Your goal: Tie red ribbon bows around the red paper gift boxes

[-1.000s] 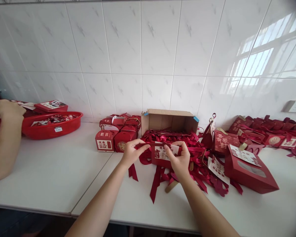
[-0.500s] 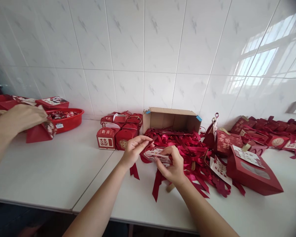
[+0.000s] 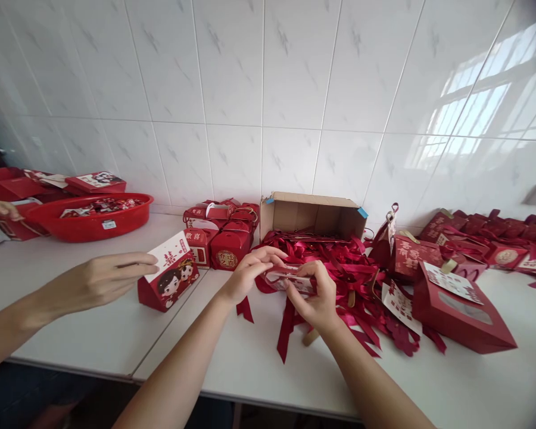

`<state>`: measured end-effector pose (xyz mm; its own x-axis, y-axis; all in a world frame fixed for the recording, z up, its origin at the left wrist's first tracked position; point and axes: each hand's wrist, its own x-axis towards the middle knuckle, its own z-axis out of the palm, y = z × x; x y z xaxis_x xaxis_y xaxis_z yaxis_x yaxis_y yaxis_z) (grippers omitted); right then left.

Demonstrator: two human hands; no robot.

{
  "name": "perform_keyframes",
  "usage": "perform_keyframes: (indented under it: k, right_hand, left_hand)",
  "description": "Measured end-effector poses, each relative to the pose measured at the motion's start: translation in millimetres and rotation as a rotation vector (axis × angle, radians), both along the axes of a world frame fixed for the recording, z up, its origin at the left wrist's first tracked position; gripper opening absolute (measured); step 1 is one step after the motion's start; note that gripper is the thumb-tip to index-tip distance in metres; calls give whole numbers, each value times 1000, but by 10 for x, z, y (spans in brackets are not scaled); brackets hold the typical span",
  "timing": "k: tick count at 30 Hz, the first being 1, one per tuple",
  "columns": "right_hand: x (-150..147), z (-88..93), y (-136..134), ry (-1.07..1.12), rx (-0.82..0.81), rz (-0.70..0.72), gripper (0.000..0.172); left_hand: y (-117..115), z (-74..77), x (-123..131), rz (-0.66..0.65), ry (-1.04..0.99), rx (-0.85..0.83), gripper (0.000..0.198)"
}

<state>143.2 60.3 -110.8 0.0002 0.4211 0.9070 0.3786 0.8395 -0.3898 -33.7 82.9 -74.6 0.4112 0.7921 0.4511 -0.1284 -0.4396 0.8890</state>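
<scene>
Near the middle of the table, my left hand (image 3: 254,273) and my right hand (image 3: 316,293) meet over a small red and white printed card (image 3: 295,282). The fingers of my right hand are closed on the card's right end. My left hand's fingers are pinched together at its upper left edge; what lies between them is too small to make out. Dark red ribbons (image 3: 286,330) hang below the card. Behind and right of my hands, a heap of red ribbons (image 3: 357,280) spills from an open cardboard box (image 3: 312,217).
Another person's hand (image 3: 102,277) touches a red box with cartoon figures (image 3: 172,274) at left. A red basin (image 3: 93,226) holds small packets. Small red boxes (image 3: 230,250) stand behind my left hand; a large red box (image 3: 462,310) lies at right.
The other person's hand has come in from the left with the cartoon box, now on the table beside my left forearm. My fingers have shifted slightly, and the card is tilted flatter.
</scene>
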Motion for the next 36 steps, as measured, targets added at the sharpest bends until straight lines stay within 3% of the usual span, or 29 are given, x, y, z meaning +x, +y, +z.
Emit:
perform_keyframes:
  k: [6,9,12,17,20,36]
  right_hand:
    - [6,-9,14,16,-24,-1,19]
    - [8,-14,22,19,-14,1,18]
    - [7,-13,20,13,-4,11,19]
    - [-1,1,1,-4,-8,1,18]
    - [-4,5,-5,-1,4,4,18]
    - [-16,9,-21,-2,-5,37,18]
  left_hand:
    - [-34,-8,25,124,-70,140,39]
    - [-104,31,64,229,-26,130,31]
    - [-139,53,100,241,-6,101,18]
    - [-118,44,105,326,109,276,13]
    - [-119,45,105,317,149,338,14]
    - [-152,76,105,191,189,208,16]
